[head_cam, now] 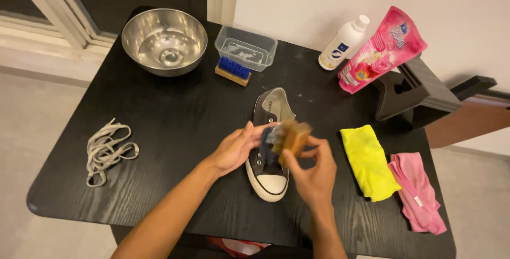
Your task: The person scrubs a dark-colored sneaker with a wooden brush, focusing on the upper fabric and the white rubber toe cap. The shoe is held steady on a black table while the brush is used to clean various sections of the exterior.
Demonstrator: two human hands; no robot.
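**Brush over sneaker, mid-table**

Sneaker (269, 153) lies toe toward the person, long axis running near-to-far. Left hand (234, 150) curled against its left side, steadying. Right hand (313, 176) pinches a wooden brush (292, 138) (blurred) just above the laces area. Both hands touching or nearly; right nearer the toe.

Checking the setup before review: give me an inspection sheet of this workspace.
Surface: black wood-grain table, faint smears near the tub.
Job's things: dark sneaker lying unlaced; wooden brush over it.
Clutter: steel bowl, clear tub, blue-bristled brush, white bottle, pink pouch, yellow cloth, pink cloth, laces.
Hands: left hand steadies the sneaker; right hand holds the wooden brush.
Cables: nothing seen.
Surroundings: white wall, pale floor, dark stand.
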